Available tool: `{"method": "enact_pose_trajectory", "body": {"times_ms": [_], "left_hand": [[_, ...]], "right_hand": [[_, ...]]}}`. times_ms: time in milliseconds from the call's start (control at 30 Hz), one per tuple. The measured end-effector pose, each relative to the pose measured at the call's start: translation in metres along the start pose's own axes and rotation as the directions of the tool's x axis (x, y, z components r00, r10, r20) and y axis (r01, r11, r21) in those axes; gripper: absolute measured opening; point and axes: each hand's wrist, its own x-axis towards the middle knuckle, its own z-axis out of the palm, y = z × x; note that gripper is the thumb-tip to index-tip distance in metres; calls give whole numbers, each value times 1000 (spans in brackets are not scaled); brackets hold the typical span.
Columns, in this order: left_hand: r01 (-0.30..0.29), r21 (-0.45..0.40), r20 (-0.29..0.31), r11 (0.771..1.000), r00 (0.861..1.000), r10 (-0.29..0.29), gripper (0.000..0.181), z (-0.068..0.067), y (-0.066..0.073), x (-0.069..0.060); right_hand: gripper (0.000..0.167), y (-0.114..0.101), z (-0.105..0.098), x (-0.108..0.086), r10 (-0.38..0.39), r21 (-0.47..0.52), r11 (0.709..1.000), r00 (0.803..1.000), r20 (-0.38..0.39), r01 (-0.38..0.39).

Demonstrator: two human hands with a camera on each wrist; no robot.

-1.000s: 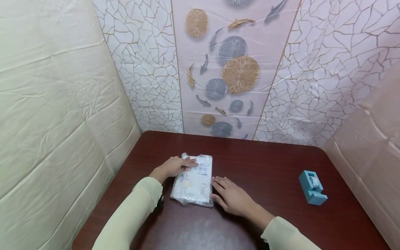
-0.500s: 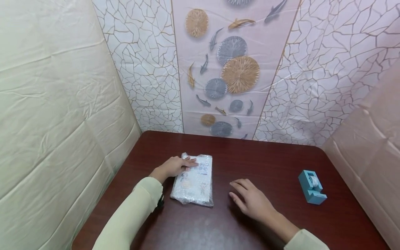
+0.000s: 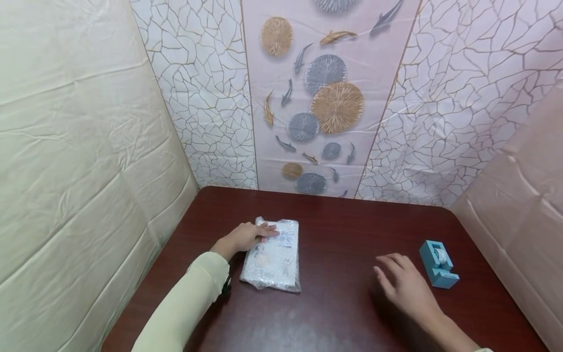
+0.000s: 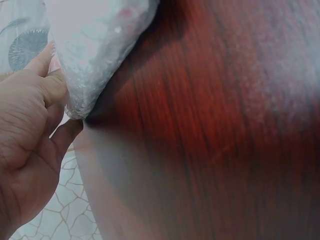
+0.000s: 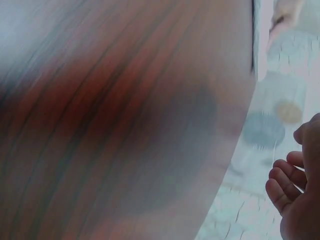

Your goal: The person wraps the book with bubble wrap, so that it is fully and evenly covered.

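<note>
A flat package in bubble wrap (image 3: 276, 266), with blue print on its pale face, lies left of the table's middle. My left hand (image 3: 245, 236) rests over its upper left side, fingers laid across the top. In the left wrist view, that hand's digits touch the wrapped edge (image 4: 92, 55). My right hand (image 3: 406, 288) is over the table at the right, fingers loosely bent and holding nothing. Just beyond its fingers, to the right, stands a light blue tape dispenser (image 3: 440, 266) with a roll of clear tape in it.
The dark red-brown wooden table (image 3: 352, 234) has rounded far corners. A patterned cloth backdrop (image 3: 325, 107) hangs behind it, with beige fabric walls (image 3: 88, 171) at both sides. A dark band or device sits by the left sleeve's cuff.
My right hand has left the package's right edge and moved right across the table, close to the tape dispenser. My left hand and the package have stayed in place.
</note>
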Motion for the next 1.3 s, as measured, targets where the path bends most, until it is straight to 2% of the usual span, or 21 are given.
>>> {"method": "enact_pose_trajectory", "body": {"times_ms": [133,300,467,633,700,767,833,967,1133,1233,1300], "left_hand": [[0,5,-3,1000,1000,0,46,0,0,0],[28,8,-2,1000,1000,-28,47,-2,-1,0],[10,-9,-5,1000,1000,-10,47,-3,-1,-1],[-6,-36,-8,999,1000,5,46,-3,0,-2],[-6,-36,-5,999,1000,6,47,-3,-1,-2],[-4,-36,-3,999,1000,4,47,-3,-2,-3],[-4,-39,-3,999,1000,4,47,-3,-3,-3],[-8,-36,-9,999,1000,8,47,-2,-2,-3],[-1,-31,-4,1000,1000,1,49,-1,-1,-3],[-6,-27,2,1000,1000,6,50,0,0,-2],[-5,-35,2,999,1000,5,49,0,1,-1]], "right_hand": [[32,19,-16,-7,86,-20,996,996,9,-86],[31,39,-30,-15,179,-43,983,984,18,-178],[29,54,-39,-22,195,-87,977,981,24,-192],[26,71,-46,-28,106,-172,979,994,-16,-108],[27,79,-48,-32,92,-202,974,995,-40,-98],[28,87,-49,-35,109,-223,968,993,-47,-117],[31,94,-51,-38,159,-235,958,987,-33,-162],[32,107,-54,-43,279,-243,934,959,42,-261],[35,113,-56,-46,408,-259,895,901,146,-364],[38,114,-57,-46,470,-276,867,865,179,-414],[40,114,-59,-46,497,-280,853,848,182,-440]]}}
